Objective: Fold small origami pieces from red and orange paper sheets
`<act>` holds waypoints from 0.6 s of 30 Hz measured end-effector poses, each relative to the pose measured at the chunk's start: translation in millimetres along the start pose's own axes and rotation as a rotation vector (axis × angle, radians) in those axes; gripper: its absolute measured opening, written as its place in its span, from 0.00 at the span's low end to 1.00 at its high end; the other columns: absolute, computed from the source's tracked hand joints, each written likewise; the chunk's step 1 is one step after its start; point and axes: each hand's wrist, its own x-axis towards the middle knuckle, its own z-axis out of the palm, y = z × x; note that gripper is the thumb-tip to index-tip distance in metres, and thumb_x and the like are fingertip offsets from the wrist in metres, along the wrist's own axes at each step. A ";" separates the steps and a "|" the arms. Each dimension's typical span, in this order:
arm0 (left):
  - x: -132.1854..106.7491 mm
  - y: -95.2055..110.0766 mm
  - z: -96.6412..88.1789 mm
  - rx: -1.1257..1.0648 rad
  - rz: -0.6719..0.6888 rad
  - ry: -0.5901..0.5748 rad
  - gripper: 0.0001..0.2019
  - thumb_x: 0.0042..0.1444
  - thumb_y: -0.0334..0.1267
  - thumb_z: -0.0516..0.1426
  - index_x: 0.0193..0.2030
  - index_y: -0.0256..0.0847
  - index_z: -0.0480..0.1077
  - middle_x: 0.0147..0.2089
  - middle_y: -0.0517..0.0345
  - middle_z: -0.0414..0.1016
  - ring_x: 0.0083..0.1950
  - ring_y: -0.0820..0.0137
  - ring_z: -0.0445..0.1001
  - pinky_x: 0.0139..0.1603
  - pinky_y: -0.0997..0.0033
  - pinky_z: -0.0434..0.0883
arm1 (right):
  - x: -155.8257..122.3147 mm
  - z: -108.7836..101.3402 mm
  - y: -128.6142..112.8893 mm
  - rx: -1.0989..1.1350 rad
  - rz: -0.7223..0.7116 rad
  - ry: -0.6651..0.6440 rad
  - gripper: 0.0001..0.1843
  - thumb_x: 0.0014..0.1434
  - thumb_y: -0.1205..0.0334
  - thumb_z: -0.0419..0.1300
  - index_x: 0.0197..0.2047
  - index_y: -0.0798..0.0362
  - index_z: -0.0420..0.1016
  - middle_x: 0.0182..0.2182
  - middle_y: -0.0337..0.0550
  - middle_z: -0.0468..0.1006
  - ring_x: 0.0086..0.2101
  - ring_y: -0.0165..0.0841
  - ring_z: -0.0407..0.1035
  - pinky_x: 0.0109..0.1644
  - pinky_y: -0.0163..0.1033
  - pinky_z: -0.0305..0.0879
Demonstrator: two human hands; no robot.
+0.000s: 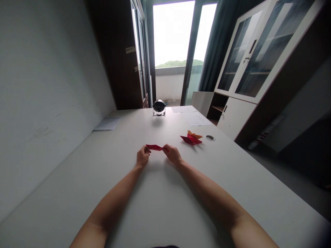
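Between my two hands a folded piece of red paper (154, 147) is held a little above the white table. My left hand (143, 155) pinches its left end, fingers closed. The right end is pinched by my right hand (172, 153), whose fingertips cover part of the paper. To the right of my right hand lie several folded paper pieces, red ones (191, 139) with an orange one (196, 135) behind them, pointed and overlapping.
A round black device on a stand (159, 107) sits at the table's far end. White paper sheets (195, 119) lie at the far right, another sheet (107, 123) by the left wall. A round cable hole (210, 137) is near the right edge. Cabinets (248, 58) stand beyond.
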 end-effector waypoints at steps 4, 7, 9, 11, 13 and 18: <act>1.8 -3.2 2.1 0.003 -0.047 0.007 0.11 0.62 0.39 0.51 0.48 0.43 0.70 0.35 0.57 0.78 0.30 0.72 0.75 0.35 0.72 0.70 | 3.9 -7.2 5.8 -0.058 0.013 0.011 0.07 0.63 0.60 0.55 0.38 0.50 0.74 0.30 0.39 0.79 0.30 0.31 0.70 0.36 0.33 0.60; 3.2 -5.2 3.2 0.007 -0.066 0.000 0.13 0.61 0.38 0.51 0.51 0.43 0.69 0.37 0.57 0.78 0.32 0.72 0.76 0.36 0.73 0.71 | 7.7 -17.5 17.5 -0.197 0.140 0.047 0.07 0.62 0.60 0.55 0.36 0.51 0.74 0.28 0.40 0.78 0.29 0.32 0.69 0.35 0.34 0.58; 3.7 -5.4 3.5 0.035 -0.072 -0.014 0.12 0.60 0.38 0.51 0.49 0.43 0.70 0.37 0.57 0.78 0.33 0.72 0.76 0.37 0.73 0.70 | 9.8 -27.0 29.2 -0.295 0.265 0.098 0.07 0.61 0.60 0.56 0.37 0.51 0.74 0.27 0.40 0.78 0.29 0.33 0.70 0.34 0.35 0.58; 3.7 -4.5 3.4 0.070 -0.077 -0.029 0.12 0.60 0.38 0.51 0.48 0.44 0.71 0.36 0.57 0.79 0.33 0.71 0.76 0.37 0.73 0.70 | 10.8 -38.0 43.1 -0.368 0.373 0.162 0.08 0.61 0.59 0.56 0.38 0.51 0.74 0.28 0.42 0.78 0.30 0.35 0.71 0.35 0.35 0.58; 3.4 -3.0 3.1 0.096 -0.077 -0.044 0.11 0.60 0.38 0.51 0.46 0.44 0.72 0.36 0.57 0.79 0.33 0.71 0.76 0.37 0.73 0.69 | 10.8 -49.2 57.4 -0.421 0.453 0.217 0.09 0.61 0.58 0.56 0.41 0.51 0.73 0.30 0.44 0.79 0.32 0.37 0.72 0.35 0.36 0.59; 2.5 -0.6 2.3 0.111 -0.061 -0.072 0.10 0.60 0.40 0.52 0.42 0.43 0.74 0.36 0.56 0.79 0.34 0.70 0.75 0.37 0.73 0.68 | 9.0 -65.4 79.2 -0.434 0.587 0.292 0.09 0.60 0.56 0.57 0.40 0.52 0.71 0.31 0.46 0.79 0.30 0.37 0.71 0.33 0.37 0.59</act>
